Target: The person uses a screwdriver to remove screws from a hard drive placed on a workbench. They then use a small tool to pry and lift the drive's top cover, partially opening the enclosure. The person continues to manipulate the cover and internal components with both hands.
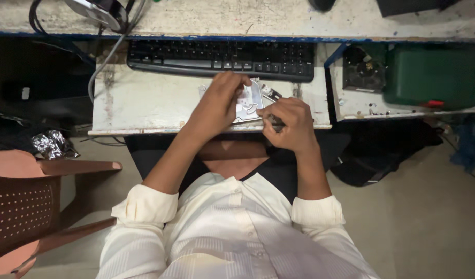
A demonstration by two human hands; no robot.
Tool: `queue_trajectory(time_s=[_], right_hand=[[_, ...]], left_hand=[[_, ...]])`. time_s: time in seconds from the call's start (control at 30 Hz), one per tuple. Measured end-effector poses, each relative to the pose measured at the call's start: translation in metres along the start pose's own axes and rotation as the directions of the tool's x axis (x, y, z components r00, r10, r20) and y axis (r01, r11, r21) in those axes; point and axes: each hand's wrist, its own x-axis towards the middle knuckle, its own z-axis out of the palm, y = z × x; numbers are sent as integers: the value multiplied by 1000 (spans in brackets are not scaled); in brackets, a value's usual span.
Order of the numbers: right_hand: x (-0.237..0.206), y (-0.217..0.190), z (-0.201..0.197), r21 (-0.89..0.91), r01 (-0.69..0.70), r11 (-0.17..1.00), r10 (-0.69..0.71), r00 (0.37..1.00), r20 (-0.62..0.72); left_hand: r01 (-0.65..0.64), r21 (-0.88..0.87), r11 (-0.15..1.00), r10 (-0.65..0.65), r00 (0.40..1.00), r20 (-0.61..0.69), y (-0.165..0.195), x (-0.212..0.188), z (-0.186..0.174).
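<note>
A silver hard disk drive (249, 102) lies on a worn white pull-out shelf (139, 103) just in front of a black keyboard (222, 58). My left hand (221, 99) rests on the drive's top left, fingers curled over it. My right hand (290, 120) grips a thin dark tool (275, 122) at the drive's lower right edge; its tip is hidden under my fingers. A small metal part (271, 93) sticks out at the drive's upper right.
A brown plastic chair (25, 201) stands at the left. A green box (431, 76) and an opened dark device (362, 70) sit on a side shelf at the right. Cables (100, 67) hang from the upper desk. Crumpled foil (51, 144) lies on the floor.
</note>
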Motion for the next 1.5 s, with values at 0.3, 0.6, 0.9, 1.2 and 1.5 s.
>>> queue_trajectory(time_s=[0.3, 0.6, 0.9, 1.2, 1.5], right_hand=[[0, -3, 2, -8, -56, 998, 56, 998, 0], [1, 0, 2, -1, -16, 1000, 16, 1000, -2], [0, -1, 2, -9, -36, 999, 37, 999, 22], [-1, 0, 3, -8, -15, 1000, 15, 1000, 3], [-1, 1, 3, -41, -35, 999, 36, 999, 23]], left_hand=[[-16, 206, 978, 15, 1000, 7, 10, -6, 13], [-47, 445, 894, 62, 998, -19, 12, -4, 29], [84, 256, 963, -81, 996, -25, 1, -6, 21], [229, -54, 972, -233, 971, -63, 5, -5, -7], [13, 271, 963, 7, 997, -71, 5, -1, 18]])
